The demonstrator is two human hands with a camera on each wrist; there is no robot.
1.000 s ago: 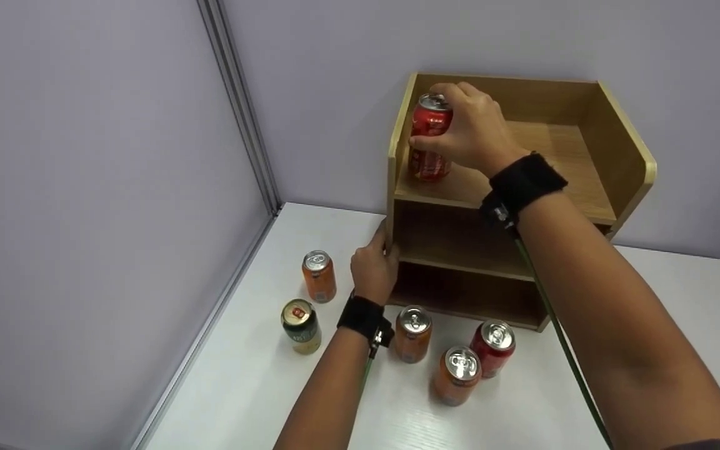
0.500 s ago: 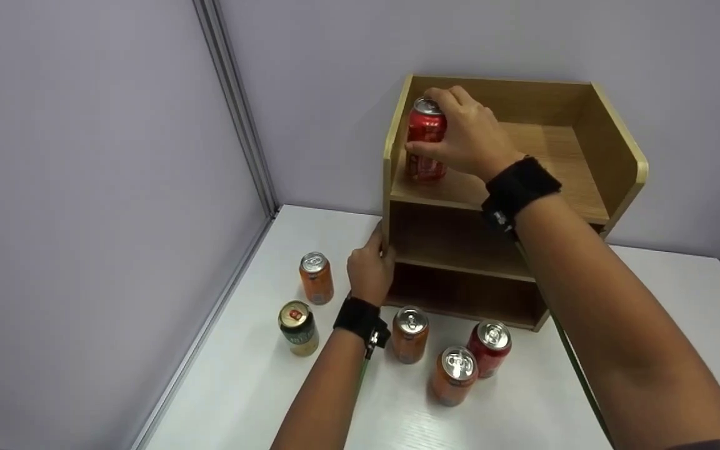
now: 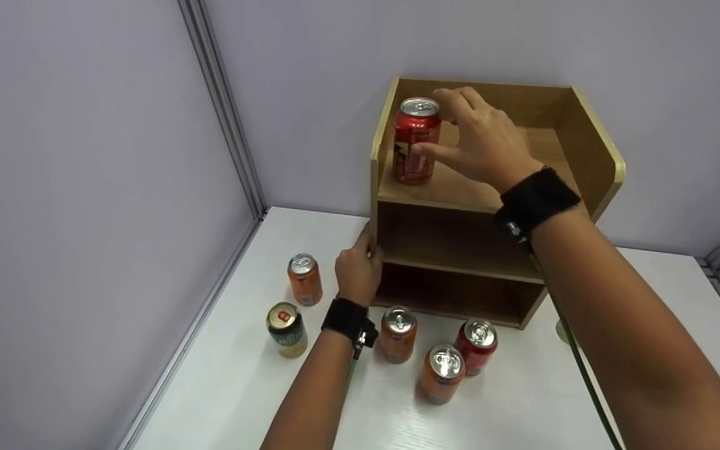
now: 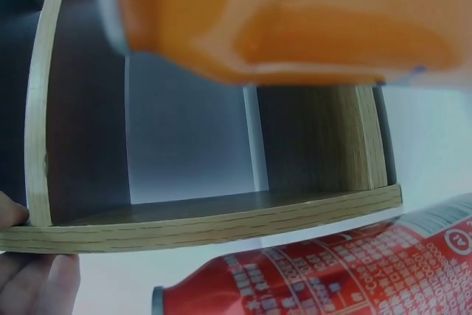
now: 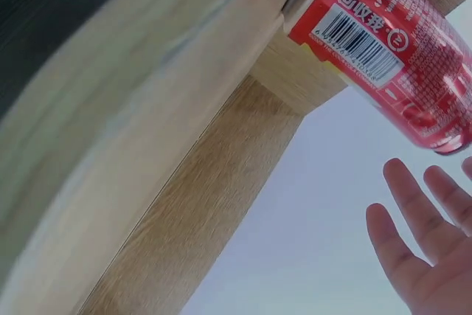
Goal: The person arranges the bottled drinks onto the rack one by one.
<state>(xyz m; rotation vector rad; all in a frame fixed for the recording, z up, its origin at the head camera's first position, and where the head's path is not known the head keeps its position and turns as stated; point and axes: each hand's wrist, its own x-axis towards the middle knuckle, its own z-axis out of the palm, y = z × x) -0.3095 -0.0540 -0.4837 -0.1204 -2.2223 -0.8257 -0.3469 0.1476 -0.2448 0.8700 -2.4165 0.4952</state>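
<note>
A red soda can [image 3: 411, 131] stands upright on the top level of a wooden shelf unit [image 3: 591, 147], close to its left side wall. My right hand [image 3: 488, 140] is just right of the can, fingers spread and holding nothing. In the right wrist view, a gap shows between the fingertips [image 5: 398, 178] and the can [image 5: 402, 57]. Lower down, my left hand [image 3: 358, 272] grips the unit's left side panel, thumb on one face and fingers on the other in the left wrist view. The left fingers are partly hidden behind the panel.
Left of the unit stand an orange can [image 3: 305, 284] and a green-and-gold can [image 3: 287, 331]. In front are two orange cans [image 3: 397, 337] [image 3: 440, 381] and another red can [image 3: 476, 350]. A pale round thing [image 3: 562, 331] shows partly behind the right forearm. Walls rise behind and left.
My right hand has let go of the red can and drawn back to the right. The can stays on the top level. My left hand keeps its grip; the whole view has shifted slightly.
</note>
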